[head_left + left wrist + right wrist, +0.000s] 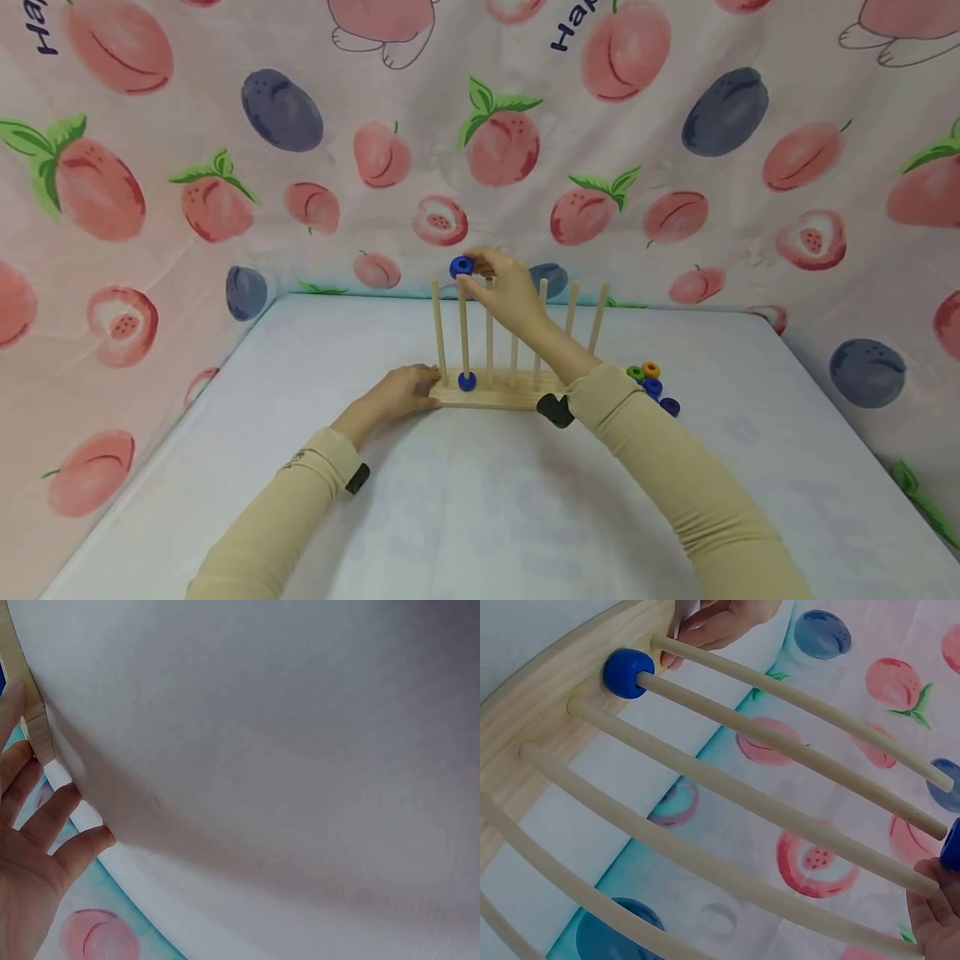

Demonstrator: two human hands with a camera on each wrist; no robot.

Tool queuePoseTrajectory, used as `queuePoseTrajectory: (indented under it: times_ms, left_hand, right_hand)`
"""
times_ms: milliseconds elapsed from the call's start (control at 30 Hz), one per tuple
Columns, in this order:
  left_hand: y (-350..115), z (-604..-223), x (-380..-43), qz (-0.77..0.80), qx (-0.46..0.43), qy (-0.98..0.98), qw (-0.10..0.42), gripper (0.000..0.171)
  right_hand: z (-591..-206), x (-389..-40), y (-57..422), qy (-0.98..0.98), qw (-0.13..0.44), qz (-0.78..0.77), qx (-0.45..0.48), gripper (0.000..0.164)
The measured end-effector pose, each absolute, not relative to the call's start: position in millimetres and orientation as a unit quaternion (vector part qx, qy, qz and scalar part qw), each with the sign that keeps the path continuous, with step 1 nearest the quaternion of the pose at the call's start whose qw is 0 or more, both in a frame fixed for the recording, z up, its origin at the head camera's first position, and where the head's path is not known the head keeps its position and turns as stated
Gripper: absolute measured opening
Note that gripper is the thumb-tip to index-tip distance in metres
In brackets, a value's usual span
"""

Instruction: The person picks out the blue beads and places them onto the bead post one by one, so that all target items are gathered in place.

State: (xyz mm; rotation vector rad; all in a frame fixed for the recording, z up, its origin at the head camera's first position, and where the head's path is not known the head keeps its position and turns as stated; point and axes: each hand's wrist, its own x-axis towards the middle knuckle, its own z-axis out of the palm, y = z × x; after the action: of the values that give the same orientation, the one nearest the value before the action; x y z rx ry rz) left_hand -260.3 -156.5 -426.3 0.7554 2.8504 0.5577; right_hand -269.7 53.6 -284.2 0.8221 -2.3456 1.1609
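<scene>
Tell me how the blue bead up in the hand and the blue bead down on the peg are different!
The held bead is up by the tip of the peg, while the lower bead sits down at the wooden base. The right hand pinches the held bead; the peg runs through the lower bead. Both are blue.

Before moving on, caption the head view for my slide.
Right fingers hold a blue bead near the tip of a peg; left fingers touch the rack.

We see blue beads point(467, 382) mid-frame, a green bead point(635, 373) and an orange bead point(651, 369) right of centre, tan pegs point(439, 337), beige sleeves point(262, 517), white desk point(465, 517), pink cloth point(225, 62) above, printed with coral peaches point(626, 50), dark-blue plums point(282, 110)
</scene>
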Motion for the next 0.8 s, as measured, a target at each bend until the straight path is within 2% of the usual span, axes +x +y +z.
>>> queuePoseTrajectory:
  times_ms: [800]
  left_hand:
    - [-155.5, -423.9, -257.9, 0.181, 0.259, 0.947, 0.066, 0.053]
  right_hand:
    - [-279.3, -274.9, 58.8, -0.848, 0.154, 0.41, 0.298, 0.034]
